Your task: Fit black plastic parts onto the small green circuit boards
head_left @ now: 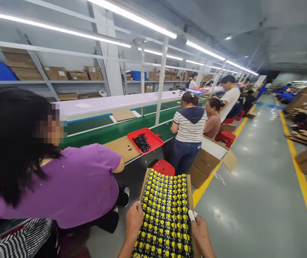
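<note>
I carry a flat cardboard tray [190, 188] packed with several rows of small yellow-and-green parts [165, 211], held out in front of me. My left hand [133, 219] grips the tray's left edge. At the right edge my right hand [200, 231] grips it too, with a white cot on one fingertip. The tray's near end is cut off by the bottom of the view.
A person in a purple shirt [70, 186] sits close on my left at a green conveyor line [107, 132]. A red tray of black parts [145, 140] lies on the line, with a red stool [163, 167] below. A person in a striped top [188, 138] stands ahead beside open cartons [209, 157]. The grey aisle with yellow floor lines runs on the right.
</note>
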The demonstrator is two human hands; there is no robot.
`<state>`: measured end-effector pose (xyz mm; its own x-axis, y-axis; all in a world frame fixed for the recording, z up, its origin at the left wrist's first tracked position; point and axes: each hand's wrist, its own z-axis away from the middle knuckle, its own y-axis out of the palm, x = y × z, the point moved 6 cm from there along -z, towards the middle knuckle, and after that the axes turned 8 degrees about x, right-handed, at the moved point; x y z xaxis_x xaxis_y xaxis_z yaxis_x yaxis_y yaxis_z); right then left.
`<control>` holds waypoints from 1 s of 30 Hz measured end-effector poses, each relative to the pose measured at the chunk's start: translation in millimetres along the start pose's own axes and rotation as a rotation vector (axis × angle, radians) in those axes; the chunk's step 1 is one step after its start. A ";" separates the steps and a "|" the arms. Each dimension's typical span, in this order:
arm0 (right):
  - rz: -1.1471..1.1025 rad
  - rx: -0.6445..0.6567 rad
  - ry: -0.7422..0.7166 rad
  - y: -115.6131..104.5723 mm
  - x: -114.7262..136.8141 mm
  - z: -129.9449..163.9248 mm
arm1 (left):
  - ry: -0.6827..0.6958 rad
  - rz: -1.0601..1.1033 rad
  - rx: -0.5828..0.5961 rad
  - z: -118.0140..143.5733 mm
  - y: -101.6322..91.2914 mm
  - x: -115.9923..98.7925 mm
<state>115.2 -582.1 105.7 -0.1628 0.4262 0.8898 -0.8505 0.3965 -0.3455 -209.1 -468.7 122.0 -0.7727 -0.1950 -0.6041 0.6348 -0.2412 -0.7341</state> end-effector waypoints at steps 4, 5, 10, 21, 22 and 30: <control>0.025 0.072 0.005 11.2 34.9 -81.0 | -0.064 0.004 -0.036 -61.6 -6.6 -28.3; 0.033 0.092 0.006 14.1 43.2 -101.5 | -0.085 0.006 -0.046 -75.5 -8.1 -34.2; 0.067 0.227 -0.024 37.3 84.6 -205.9 | -0.197 0.031 -0.116 -138.2 -10.8 -55.5; 0.046 0.597 -0.151 143.3 188.1 -367.8 | -0.423 0.156 -0.307 -238.7 -46.8 -69.9; 0.043 0.618 -0.157 153.5 196.1 -377.6 | -0.434 0.168 -0.318 -248.6 -51.6 -68.6; 0.022 0.642 -0.153 234.3 251.5 -441.8 | -0.472 0.239 -0.397 -342.2 -96.2 -50.6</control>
<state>95.9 -22.8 116.9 -0.2122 0.2895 0.9334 -0.9677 -0.1950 -0.1595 -230.1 -110.2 117.1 -0.4710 -0.6169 -0.6305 0.6720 0.2121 -0.7095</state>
